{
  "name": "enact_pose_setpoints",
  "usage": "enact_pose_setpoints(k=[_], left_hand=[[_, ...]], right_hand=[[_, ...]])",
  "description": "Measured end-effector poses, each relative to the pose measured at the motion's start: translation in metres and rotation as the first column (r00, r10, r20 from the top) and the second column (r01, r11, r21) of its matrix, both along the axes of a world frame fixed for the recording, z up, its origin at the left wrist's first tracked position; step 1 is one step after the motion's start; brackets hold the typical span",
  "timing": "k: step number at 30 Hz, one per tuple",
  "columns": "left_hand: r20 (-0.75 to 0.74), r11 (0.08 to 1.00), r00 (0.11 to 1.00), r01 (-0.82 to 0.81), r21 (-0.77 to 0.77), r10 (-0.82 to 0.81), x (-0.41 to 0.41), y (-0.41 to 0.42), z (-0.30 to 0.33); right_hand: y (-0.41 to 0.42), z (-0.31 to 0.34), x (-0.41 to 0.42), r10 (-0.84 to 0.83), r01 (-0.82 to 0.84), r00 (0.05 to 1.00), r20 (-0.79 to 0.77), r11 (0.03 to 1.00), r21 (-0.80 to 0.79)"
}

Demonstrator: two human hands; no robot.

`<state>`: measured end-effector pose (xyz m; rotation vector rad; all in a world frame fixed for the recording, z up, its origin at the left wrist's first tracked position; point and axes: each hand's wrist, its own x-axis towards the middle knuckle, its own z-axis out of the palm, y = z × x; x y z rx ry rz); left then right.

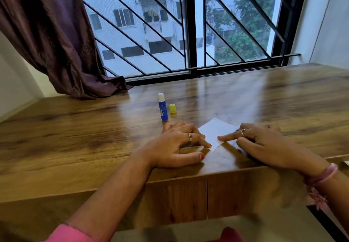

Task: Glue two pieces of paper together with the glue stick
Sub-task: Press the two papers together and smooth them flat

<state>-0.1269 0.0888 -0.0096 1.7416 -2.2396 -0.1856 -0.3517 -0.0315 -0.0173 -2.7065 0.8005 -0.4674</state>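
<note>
Honestly looks nearly done: the white paper lies flat near the desk front edge, left hand and right hand pressing it with straightish fingers, glue stick standing uncapped behind, yellow cap beside.

Both hands press on the white paper near the bench edge, left hand and right hand fingertips down; uncapped glue stick stands upright beside its yellow cap.
</note>
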Motion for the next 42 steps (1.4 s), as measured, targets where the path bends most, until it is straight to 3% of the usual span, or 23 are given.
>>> enact_pose_setpoints(k=[8,17,23,30,33,38,40,42], left_hand=[[-0.009,1.0,1.0,-0.005,-0.005,0.005,-0.001,0.001,0.001],[0.015,0.988,0.994,-0.103,-0.118,0.105,0.003,-0.004,-0.002],[0.051,0.957,0.967,-0.238,-0.168,0.249,0.013,-0.009,-0.008],[0.091,0.932,0.93,-0.346,-0.108,0.356,0.024,-0.015,-0.018],[0.107,0.935,0.931,-0.34,-0.1,0.35,0.025,-0.016,-0.019],[0.113,0.927,0.932,-0.317,-0.201,0.343,0.021,-0.014,-0.015],[0.045,0.938,0.975,-0.195,-0.286,0.216,0.015,-0.011,-0.01],[-0.026,0.966,0.999,-0.027,-0.256,0.021,0.005,-0.006,-0.004]], right_hand=[[-0.024,0.003,-0.008,-0.134,0.134,0.991,0.004,0.991,-0.01],[-0.017,0.003,-0.01,-0.132,0.132,0.991,0.002,0.991,-0.016],[0.006,0.004,-0.009,-0.043,0.042,0.999,0.032,0.998,0.045],[0.021,0.004,-0.006,0.166,-0.176,0.983,0.078,0.972,0.158],[0.008,0.007,-0.01,0.155,-0.198,0.96,0.232,0.964,0.177],[-0.006,-0.001,-0.01,0.144,-0.161,0.975,0.169,0.983,0.09],[-0.005,-0.003,-0.011,0.154,-0.167,0.978,0.138,0.982,0.084],[-0.002,-0.004,-0.011,0.169,-0.177,0.979,0.111,0.982,0.063]])
